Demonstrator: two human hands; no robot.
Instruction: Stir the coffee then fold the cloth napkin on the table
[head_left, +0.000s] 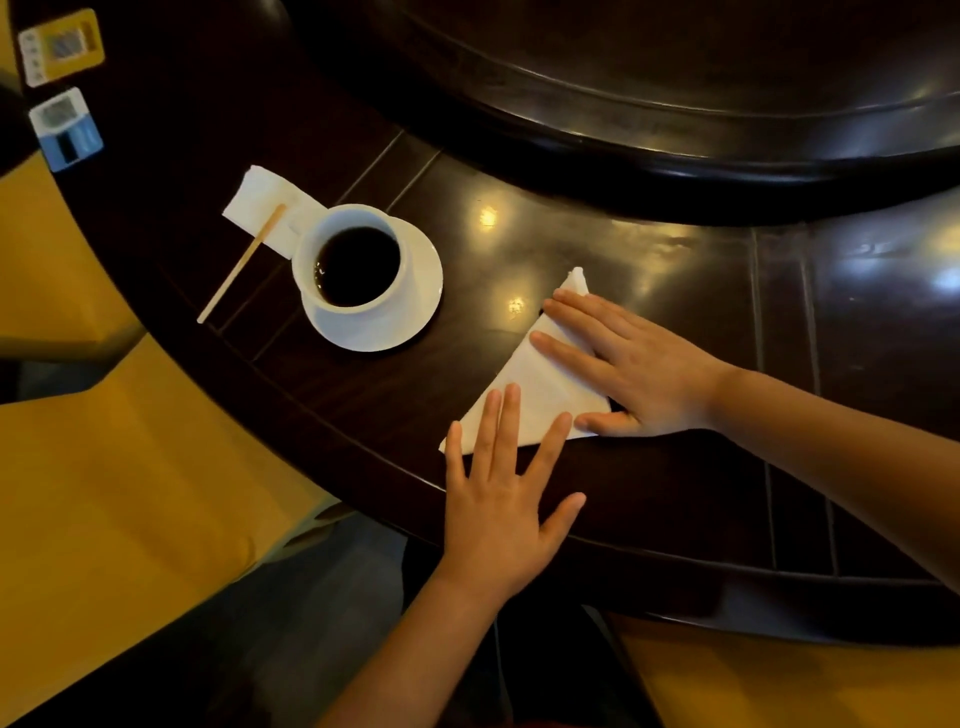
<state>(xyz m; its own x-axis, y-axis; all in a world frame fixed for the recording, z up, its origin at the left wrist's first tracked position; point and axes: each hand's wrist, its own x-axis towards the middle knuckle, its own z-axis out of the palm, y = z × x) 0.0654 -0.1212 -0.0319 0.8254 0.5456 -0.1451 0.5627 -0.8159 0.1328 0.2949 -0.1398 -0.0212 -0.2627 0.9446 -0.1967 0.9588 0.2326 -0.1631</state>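
Left hand (498, 499), right hand (639, 364), flat on napkin (540, 384)

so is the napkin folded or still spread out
Folded: the napkin lies as a flat triangle, with the left hand and right hand pressing it.

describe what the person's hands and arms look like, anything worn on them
Both the left hand and the right hand are bare: no gloves, rings, watch or bracelet show. Both forearms are uncovered as far as the picture reaches, so no sleeve is visible. The fingernails look short and unpainted, with no markings to be seen.
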